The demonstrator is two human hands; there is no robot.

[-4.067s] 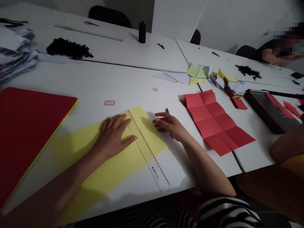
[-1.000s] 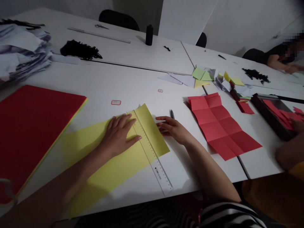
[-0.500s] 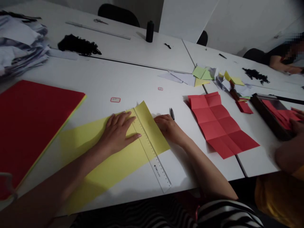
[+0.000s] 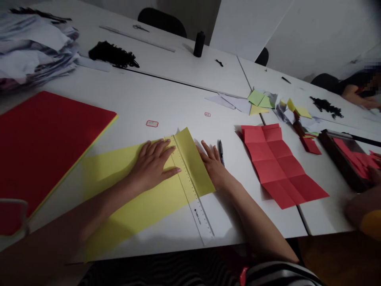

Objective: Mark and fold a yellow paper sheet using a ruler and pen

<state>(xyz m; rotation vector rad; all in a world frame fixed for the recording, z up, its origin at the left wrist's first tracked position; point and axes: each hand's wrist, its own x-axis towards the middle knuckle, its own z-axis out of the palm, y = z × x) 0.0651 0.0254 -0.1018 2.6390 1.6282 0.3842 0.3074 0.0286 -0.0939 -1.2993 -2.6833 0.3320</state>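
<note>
A sheet of yellow paper [image 4: 154, 206] lies at a slant on the white table. Across its right part rests a clear plastic ruler [image 4: 200, 216], and the strip beyond the ruler tilts up along a crease. My left hand [image 4: 150, 165] is spread flat over the paper with its fingertips on the ruler. Beside the raised strip's right edge is my right hand [image 4: 216, 169], fingers stretched out and apart; some of its fingertips are partly hidden by the paper. A dark pen [image 4: 220, 152] lies just right of that hand.
Large red sheets [image 4: 59, 147] are stacked at left over yellow ones. A creased red paper [image 4: 278, 159] lies at right, before a dark box [image 4: 339, 163] with red pieces and a co-worker's hand [image 4: 375, 172]. Paper scraps [image 4: 258, 99] and a black bottle [image 4: 199, 44] sit farther back.
My right hand's fingers were curled together at the paper's edge and are now spread out. My left hand stays pressed on the ruler. The view has shifted slightly.
</note>
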